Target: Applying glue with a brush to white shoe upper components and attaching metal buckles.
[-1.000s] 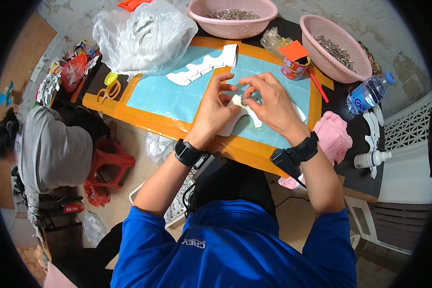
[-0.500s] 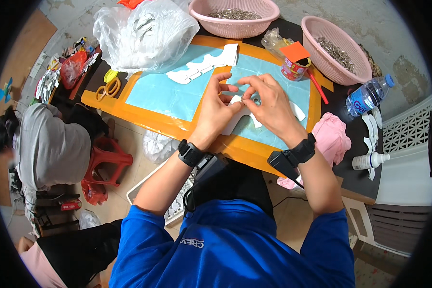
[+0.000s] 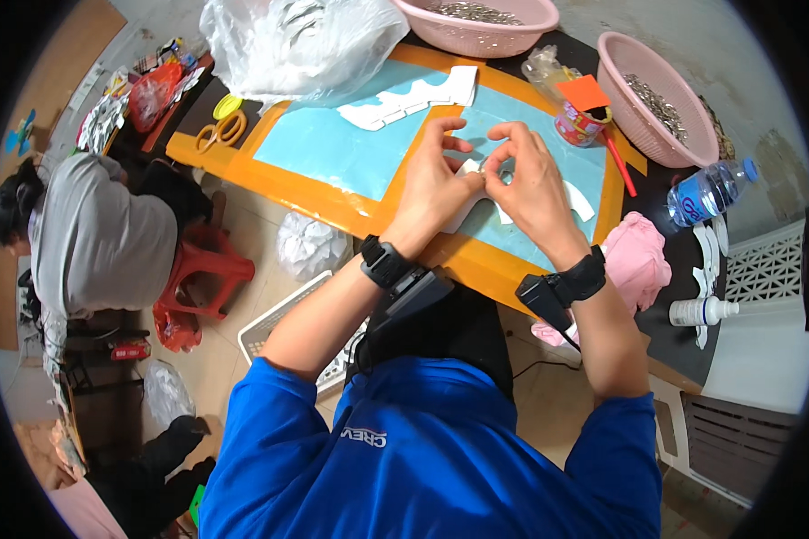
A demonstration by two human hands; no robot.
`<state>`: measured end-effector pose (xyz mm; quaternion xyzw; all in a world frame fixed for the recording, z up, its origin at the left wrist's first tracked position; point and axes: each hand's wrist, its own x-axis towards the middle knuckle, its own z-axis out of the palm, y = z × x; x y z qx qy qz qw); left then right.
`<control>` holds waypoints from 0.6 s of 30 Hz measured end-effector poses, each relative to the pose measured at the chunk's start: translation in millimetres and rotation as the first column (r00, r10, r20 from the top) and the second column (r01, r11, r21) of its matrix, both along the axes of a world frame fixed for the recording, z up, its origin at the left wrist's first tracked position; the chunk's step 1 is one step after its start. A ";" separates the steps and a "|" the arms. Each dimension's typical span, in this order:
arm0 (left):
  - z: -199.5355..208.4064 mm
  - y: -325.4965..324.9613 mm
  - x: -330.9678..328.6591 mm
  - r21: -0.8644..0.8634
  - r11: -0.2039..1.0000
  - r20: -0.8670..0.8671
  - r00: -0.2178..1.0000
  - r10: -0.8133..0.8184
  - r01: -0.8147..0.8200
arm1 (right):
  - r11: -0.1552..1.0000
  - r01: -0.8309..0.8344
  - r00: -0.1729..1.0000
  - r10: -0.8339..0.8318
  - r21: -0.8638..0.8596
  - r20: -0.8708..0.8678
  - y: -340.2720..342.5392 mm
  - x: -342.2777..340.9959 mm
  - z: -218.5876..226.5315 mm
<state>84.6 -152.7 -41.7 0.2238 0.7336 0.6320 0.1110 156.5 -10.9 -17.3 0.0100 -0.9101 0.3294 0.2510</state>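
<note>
A white, curved, arch-like flat piece (image 3: 579,201) lies over the blue sheet at the table's near side, partly hidden under my hands. My left hand (image 3: 438,184) pinches its upper edge between thumb and fingers. Close beside it, my right hand (image 3: 532,190) has thumb and index finger curled together at the same edge; whatever small thing lies between those fingertips is hidden. Farther back, a row of similar white scalloped pieces (image 3: 409,101) rests on the blue sheet (image 3: 337,153), which is bordered by orange tape.
Pink baskets (image 3: 476,40) of small metal parts stand at the back, near a large clear plastic bag (image 3: 301,54). Orange-handled scissors (image 3: 222,132) lie left. At right are a tin (image 3: 579,126), a water bottle (image 3: 706,193), pink cloth (image 3: 636,260) and a white bottle (image 3: 699,312). Another person (image 3: 103,238) sits left.
The whole view has shifted, so the table sits slightly higher and farther right. Both hands stay together at the white piece, with the right fingers a little more curled.
</note>
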 end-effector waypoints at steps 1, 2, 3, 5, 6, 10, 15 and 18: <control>-0.9 -0.1 -0.6 -0.006 1.000 -0.002 1.000 0.000 0.000 | 0.999 0.009 0.999 -0.008 -0.035 0.036 -1.2 0.3 0.0; -1.1 0.6 -1.1 -0.011 1.000 -0.006 1.000 -0.002 0.002 | 0.999 0.002 0.999 0.000 -0.045 0.046 0.1 -0.6 -0.4; -0.9 0.5 -1.2 -0.016 1.000 -0.009 1.000 -0.006 0.006 | 1.000 -0.008 1.000 0.009 -0.025 0.026 0.7 -1.0 -1.6; -0.9 -1.1 -2.2 -0.034 0.999 -0.007 1.000 -0.019 0.018 | 1.000 -0.020 1.000 0.020 0.016 -0.014 1.1 -0.9 -4.0; -1.6 -1.2 -3.3 -0.034 0.999 -0.001 1.000 -0.030 0.030 | 1.000 -0.023 1.000 0.023 0.008 0.001 0.1 -0.2 -2.7; -2.8 -1.2 -7.0 -0.008 0.998 0.025 0.997 -0.070 0.070 | 0.999 -0.040 0.999 0.040 0.015 -0.037 2.3 -2.0 -5.9; -1.2 -2.4 -8.4 0.070 0.997 0.082 0.995 -0.052 0.046 | 0.999 -0.049 0.999 0.049 0.020 -0.006 -0.6 -1.4 0.6; 6.6 -2.2 -5.0 0.062 0.997 0.132 0.989 -0.064 0.057 | 0.997 -0.080 0.996 0.080 0.001 -0.035 1.3 -0.3 -0.2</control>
